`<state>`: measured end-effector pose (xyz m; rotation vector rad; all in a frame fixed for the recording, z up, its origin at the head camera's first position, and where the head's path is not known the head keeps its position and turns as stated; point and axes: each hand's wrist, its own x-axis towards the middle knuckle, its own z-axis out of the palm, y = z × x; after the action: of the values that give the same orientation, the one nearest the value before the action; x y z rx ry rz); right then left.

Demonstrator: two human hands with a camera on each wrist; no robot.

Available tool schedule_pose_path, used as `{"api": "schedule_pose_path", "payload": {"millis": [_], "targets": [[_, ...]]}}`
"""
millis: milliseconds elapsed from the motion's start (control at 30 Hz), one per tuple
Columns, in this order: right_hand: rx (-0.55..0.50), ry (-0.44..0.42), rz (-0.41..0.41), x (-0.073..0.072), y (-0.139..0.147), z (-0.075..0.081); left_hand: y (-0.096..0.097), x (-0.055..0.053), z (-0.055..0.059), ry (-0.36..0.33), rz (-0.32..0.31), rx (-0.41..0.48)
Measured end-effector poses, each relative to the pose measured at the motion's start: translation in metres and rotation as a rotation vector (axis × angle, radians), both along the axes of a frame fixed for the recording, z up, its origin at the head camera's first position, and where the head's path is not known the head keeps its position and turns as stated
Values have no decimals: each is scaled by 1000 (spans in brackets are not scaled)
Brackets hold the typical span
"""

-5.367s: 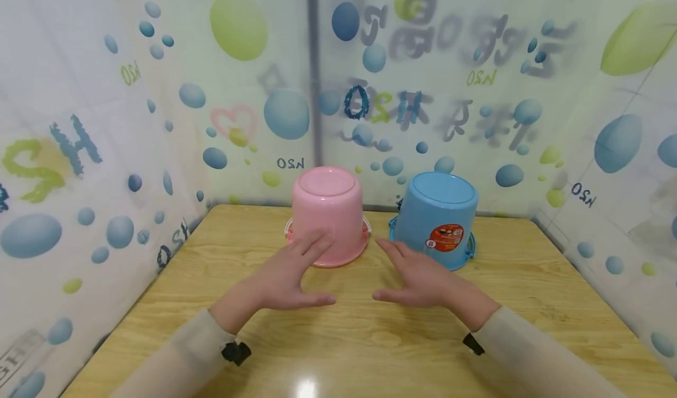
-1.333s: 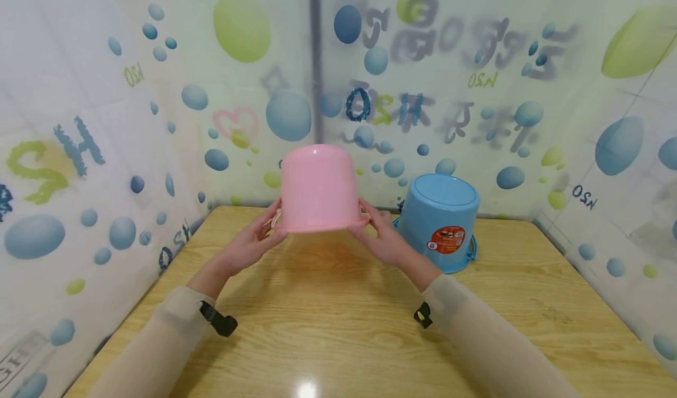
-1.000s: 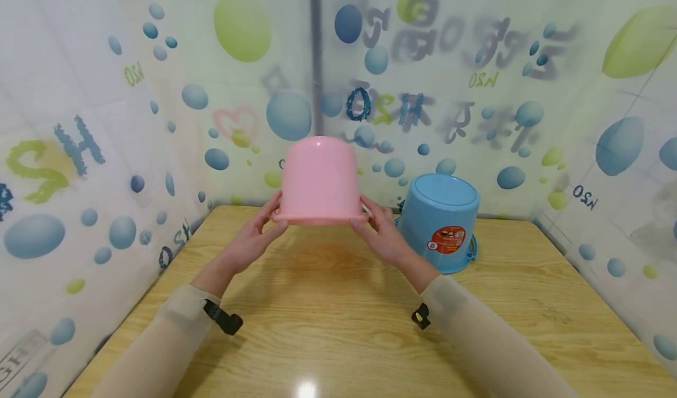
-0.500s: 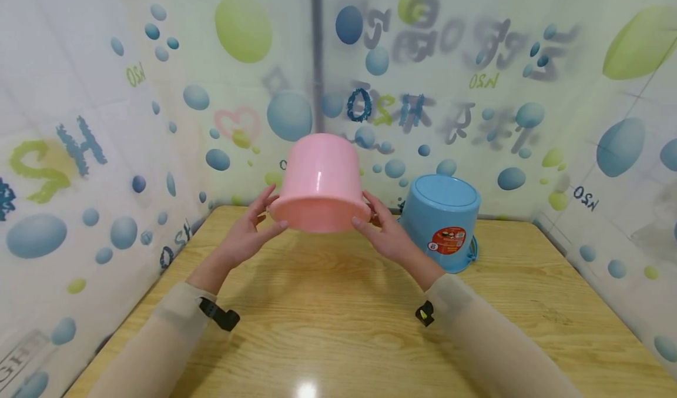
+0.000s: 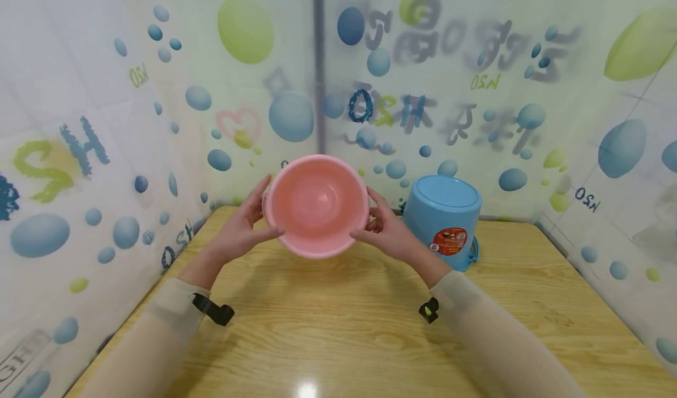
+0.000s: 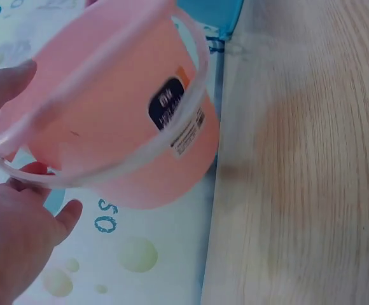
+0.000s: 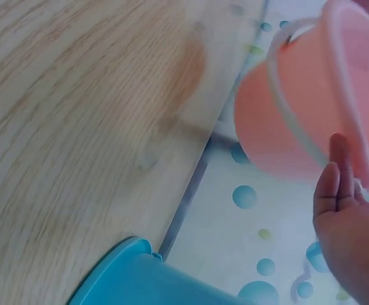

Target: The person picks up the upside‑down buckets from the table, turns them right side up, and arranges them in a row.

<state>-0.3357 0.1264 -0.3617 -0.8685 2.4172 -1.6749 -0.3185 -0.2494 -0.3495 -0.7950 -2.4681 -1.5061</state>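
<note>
A pink bucket is held above the table, tipped so its mouth faces the head camera and its inside shows. My left hand grips the rim on the left, thumb over the edge and fingers behind. On the opposite side my right hand grips the rim the same way. In the left wrist view, the bucket's white handle hangs across its outer wall, over a dark label. Behind my right hand, a blue bucket with a red sticker stands upside down on the table.
The wooden table ends at the back against a curtain printed with blue and green bubbles. Similar printed sheets flank both sides. A black strap is on my left wrist, another on my right.
Both hands, earlier apart and open, took the upside-down pink bucket by the rim and raised it off the table. Its mouth has since swung up toward the head camera. The blue bucket stayed put.
</note>
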Motion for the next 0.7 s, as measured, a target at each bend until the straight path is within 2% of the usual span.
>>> {"api": "schedule_pose_path", "payload": {"millis": [200,500,567,700], "targets": [[-30,-16,43,-2,4,2,-5,-2,1,29,-39,-33],[36,55,84,-4,9,7,-5,-4,4,25,-143,-68],[52,68,81,-5,10,7,-5,-4,4,26,-148,-71],[109,106,20,-5,12,10,-3,-3,4,38,-132,-77]]}}
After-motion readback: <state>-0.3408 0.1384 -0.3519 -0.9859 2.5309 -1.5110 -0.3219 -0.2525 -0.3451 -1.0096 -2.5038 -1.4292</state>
